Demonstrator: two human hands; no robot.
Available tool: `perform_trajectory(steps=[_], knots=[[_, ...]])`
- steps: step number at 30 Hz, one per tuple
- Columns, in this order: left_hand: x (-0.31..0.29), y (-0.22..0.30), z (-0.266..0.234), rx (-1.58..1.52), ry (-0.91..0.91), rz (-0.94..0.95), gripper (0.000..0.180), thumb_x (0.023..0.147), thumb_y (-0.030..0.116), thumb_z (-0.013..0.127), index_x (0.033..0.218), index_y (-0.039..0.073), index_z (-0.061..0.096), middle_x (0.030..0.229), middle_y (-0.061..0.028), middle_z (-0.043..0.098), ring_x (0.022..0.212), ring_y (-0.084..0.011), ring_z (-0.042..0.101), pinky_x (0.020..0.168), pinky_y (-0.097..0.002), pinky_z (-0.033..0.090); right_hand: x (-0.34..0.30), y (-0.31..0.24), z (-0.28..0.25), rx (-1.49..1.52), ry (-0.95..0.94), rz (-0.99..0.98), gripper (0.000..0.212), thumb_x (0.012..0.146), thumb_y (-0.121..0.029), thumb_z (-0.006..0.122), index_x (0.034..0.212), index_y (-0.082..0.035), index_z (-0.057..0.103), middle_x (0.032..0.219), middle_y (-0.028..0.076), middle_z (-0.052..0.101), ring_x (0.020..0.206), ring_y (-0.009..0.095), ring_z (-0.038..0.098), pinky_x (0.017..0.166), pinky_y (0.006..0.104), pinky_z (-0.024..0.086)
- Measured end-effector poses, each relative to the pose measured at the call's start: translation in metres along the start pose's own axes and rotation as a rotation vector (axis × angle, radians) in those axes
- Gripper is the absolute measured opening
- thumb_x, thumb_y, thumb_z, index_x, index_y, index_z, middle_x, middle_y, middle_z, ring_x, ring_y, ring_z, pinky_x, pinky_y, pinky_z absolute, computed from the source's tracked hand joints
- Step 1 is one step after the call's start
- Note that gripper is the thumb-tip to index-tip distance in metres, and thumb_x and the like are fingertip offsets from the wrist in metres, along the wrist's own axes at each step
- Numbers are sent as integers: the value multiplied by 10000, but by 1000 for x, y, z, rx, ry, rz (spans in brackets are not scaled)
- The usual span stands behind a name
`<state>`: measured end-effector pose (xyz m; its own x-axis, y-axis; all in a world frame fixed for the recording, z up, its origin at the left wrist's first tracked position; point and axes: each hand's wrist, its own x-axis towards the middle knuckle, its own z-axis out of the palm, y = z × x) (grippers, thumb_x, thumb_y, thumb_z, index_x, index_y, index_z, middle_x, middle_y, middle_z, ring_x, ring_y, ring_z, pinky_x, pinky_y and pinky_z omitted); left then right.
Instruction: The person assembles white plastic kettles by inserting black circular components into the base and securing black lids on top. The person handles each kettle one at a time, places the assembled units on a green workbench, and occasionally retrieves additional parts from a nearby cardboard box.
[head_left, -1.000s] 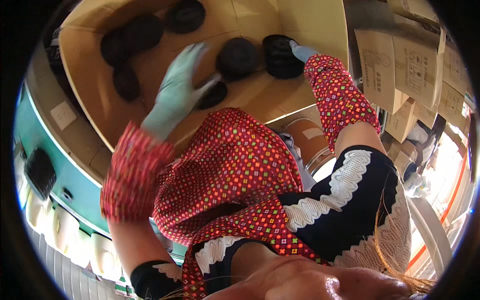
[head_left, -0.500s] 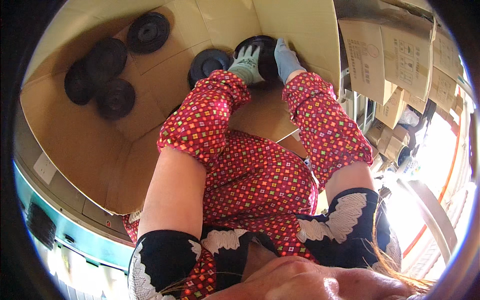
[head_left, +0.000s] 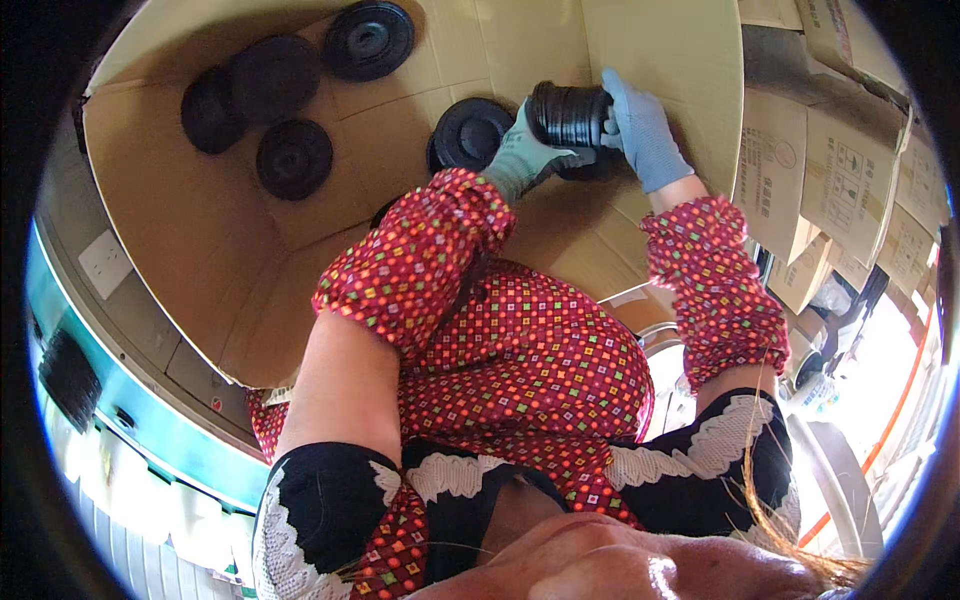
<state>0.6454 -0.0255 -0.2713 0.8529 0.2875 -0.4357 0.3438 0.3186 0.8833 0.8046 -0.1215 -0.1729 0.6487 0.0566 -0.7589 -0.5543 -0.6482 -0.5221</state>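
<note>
Hands, both gloved, meet inside a large open brown cardboard box (head_left: 200, 250). Left hand (head_left: 525, 160), in a grey-green knit glove, grips the black ribbed round plastic part (head_left: 572, 118) from its left and underside, fingers curled around the rim. Right hand (head_left: 640, 130), in a blue-grey knit glove, presses against the same part from its right side, fingers wrapped over the edge. The part is held raised between the two hands, near the right-hand wall of the box, tilted so that its ribbed side shows.

Just beside the left hand, a flat black round disc with a raised centre (head_left: 468, 135) lies on the box floor. Three further black discs (head_left: 292, 158) lie grouped toward the far left of the box, well apart from the hands, and a fourth one (head_left: 368, 38) rests near the upper edge.

Both forearms wear red patterned sleeve covers (head_left: 420, 260). Stacked brown cardboard cartons (head_left: 830, 170) stand to the right, outside the box.
</note>
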Motion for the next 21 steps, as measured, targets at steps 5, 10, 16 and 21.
perform_trajectory(steps=[5,10,16,21], knots=[[-39,-44,-32,-472,28,-242,1027,658,277,1102,1503,43,566,1480,-103,671,1377,-242,632,1182,-424,524,-24,-3,65,-478,-62,-631,335,999,-355,664,1156,-95,804,1192,221,795,1059,448,761,987,492,593],[-47,-35,-94,177,-116,-100,644,862,337,951,1394,51,729,1393,-109,761,1324,-250,697,1150,-413,541,-10,45,114,-484,-81,-763,358,985,-217,633,1299,-132,781,1148,232,795,1079,448,754,966,502,592],[-58,0,-159,767,113,-702,790,802,377,976,1463,63,677,1376,-187,759,1263,-331,740,1018,-431,610,-46,15,107,-979,-140,-799,647,932,-385,768,1542,-220,625,1386,197,710,1346,457,613,1083,659,470],[-45,-56,-210,192,272,-590,825,833,456,899,1437,-12,587,1407,-256,719,1349,-420,680,1126,-477,550,-31,39,105,-890,14,-702,1160,773,-707,888,1716,-255,385,1744,242,374,1601,585,246,1240,745,269]])
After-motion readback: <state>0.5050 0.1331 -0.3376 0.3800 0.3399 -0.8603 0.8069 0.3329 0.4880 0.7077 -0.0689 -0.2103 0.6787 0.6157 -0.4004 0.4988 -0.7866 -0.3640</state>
